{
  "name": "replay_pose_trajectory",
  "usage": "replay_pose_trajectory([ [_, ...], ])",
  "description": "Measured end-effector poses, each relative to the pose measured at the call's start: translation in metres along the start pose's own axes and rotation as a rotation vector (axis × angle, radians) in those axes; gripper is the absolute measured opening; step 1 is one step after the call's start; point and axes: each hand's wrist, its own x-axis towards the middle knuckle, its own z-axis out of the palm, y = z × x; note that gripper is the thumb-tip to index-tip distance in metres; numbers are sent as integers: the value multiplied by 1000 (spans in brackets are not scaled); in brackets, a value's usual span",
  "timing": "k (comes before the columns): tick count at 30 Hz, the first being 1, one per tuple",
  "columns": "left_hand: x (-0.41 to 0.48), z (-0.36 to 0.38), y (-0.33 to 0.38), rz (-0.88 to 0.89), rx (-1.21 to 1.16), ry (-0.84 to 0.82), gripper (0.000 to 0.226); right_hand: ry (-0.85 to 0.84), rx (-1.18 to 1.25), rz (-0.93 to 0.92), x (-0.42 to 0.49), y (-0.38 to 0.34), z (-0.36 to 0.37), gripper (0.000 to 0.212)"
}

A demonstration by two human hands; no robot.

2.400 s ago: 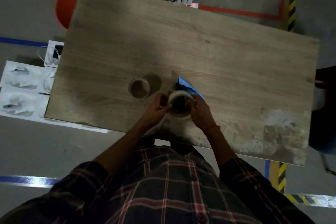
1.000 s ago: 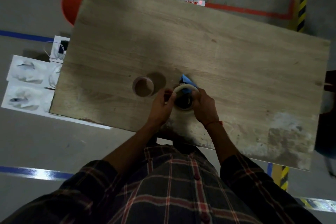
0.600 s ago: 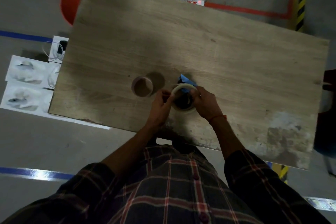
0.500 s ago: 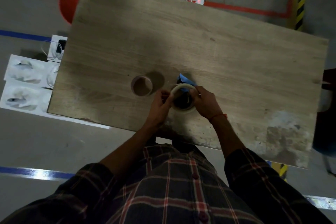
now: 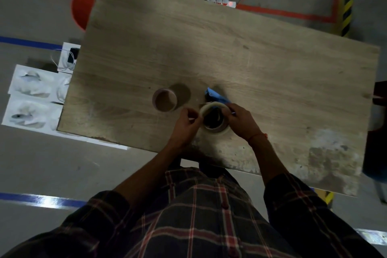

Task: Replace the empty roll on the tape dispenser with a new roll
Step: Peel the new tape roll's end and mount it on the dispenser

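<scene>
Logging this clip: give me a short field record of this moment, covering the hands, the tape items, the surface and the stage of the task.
left hand: at the left edge of the new tape roll, fingers pinched, apparently on the tape end
right hand: gripping the right side of the new tape roll
new tape roll: pale, held on the blue dispenser
blue dispenser: mostly hidden, far tip showing beyond the roll
empty core: standing alone on the table, left of the hands, untouched
table: wooden, worn at the near edge
stage: old core already off; whether the roll is fully seated cannot be told

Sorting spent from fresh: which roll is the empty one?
The bare brown core lying alone left of the hands; the other roll, held between both hands, carries thick pale tape.
</scene>
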Motion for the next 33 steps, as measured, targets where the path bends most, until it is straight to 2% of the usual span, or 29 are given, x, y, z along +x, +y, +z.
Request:
replay_pose_trajectory([
  [3, 1, 0, -6, -6, 39, 13, 28, 21, -3, 3, -1, 2, 4, 31],
  [8, 1, 3, -7, 15, 59, -10, 22, 34, -7, -8, -1, 5, 9, 30],
  [11, 0, 4, -10, 5, 73, -33, 30, 40, -3, 9, 0, 9, 13, 31],
  [15, -1, 7, -7, 35, 45, -87, 23, 52, 47, 24, -5, 7, 16, 43],
  [18, 2, 5, -4, 73, 61, -84, 28, 19, 32, -19, -5, 4, 16, 44],
  [23, 6, 5, -5, 41, 121, -95, 25, -25, 38, 9, -1, 4, 15, 42],
  [27, 4, 6, -7, -16, 89, -75, 48, -25, 21, 15, 4, 3, 14, 40],
  [31, 7, 13, -9, -53, 93, -33, 33, -40, 9, 44, 8, -1, 14, 41],
  [33, 8, 15, -9, -45, 131, -29, 33, -51, -4, 51, 9, -4, 14, 41],
])
